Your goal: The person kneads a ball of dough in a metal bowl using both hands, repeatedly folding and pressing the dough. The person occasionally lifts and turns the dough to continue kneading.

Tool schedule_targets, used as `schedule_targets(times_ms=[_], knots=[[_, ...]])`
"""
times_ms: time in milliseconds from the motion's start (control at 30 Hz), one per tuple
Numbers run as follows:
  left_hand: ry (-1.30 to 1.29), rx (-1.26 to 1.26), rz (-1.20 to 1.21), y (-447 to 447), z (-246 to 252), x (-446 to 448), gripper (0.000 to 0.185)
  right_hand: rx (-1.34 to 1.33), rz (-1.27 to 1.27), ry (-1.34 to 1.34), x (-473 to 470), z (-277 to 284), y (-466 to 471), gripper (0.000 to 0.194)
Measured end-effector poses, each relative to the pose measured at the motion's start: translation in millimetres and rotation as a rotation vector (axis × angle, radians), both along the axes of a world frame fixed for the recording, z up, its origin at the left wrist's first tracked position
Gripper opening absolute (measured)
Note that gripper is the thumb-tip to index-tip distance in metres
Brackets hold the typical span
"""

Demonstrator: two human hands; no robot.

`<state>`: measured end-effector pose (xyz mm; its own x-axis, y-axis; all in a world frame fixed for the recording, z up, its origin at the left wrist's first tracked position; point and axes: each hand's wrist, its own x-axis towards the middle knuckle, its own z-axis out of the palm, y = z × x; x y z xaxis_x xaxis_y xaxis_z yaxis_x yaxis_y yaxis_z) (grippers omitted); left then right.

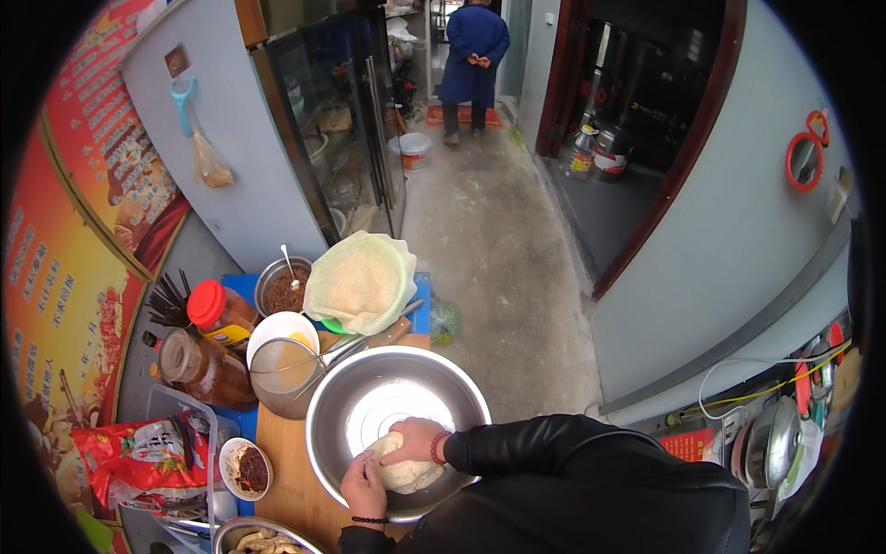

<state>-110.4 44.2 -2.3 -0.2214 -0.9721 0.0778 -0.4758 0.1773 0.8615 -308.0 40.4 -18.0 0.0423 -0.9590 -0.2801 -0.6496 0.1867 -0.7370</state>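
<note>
A large stainless steel bowl (325,443) stands on a wooden board (287,478) in front of me. In its lower part lies a lump of pale dough (413,476) with a rough surface. My right hand (415,441), with a red bead bracelet at the wrist, presses on top of the dough. At the dough's left side, my left hand (363,485) touches it with bent fingers; a dark bead bracelet is on that wrist. The undersides of both hands are hidden.
A mesh strainer (287,388) rests by a white bowl (266,332). Behind are a cloth-covered green basin (358,280) and a red-lidded jar (208,305). A small bowl of dark paste (249,471) stands left. A person in a blue coat (477,41) is far down the passage.
</note>
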Motion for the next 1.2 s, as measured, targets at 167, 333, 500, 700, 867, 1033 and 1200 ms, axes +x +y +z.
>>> schedule_targets(times_ms=[167,333,500,700,867,1033,1200], knots=[[-0.164,-0.001,0.028,-2,-5,6,0.026,-0.003,0.010,0.014,0,-2,1,0.075],[-0.183,-0.038,-0.002,-1,-8,8,0.021,0.003,0.013,0.001,0,0,0,0.074],[-0.133,0.026,0.032,6,-22,25,0.021,-0.016,0.078,0.034,10,-7,2,0.076],[0.087,0.058,0.172,22,-31,40,0.025,0.026,0.192,-0.044,31,-15,-8,0.110],[-0.084,0.161,0.076,25,-3,44,0.036,-0.145,0.219,-0.068,43,0,-10,0.094],[-0.044,-0.356,-0.172,11,12,12,0.074,0.327,-0.134,-1.442,87,6,-14,0.068],[0.249,-0.201,-0.080,-13,20,-15,0.057,0.266,-0.237,-1.585,130,5,-26,0.046]])
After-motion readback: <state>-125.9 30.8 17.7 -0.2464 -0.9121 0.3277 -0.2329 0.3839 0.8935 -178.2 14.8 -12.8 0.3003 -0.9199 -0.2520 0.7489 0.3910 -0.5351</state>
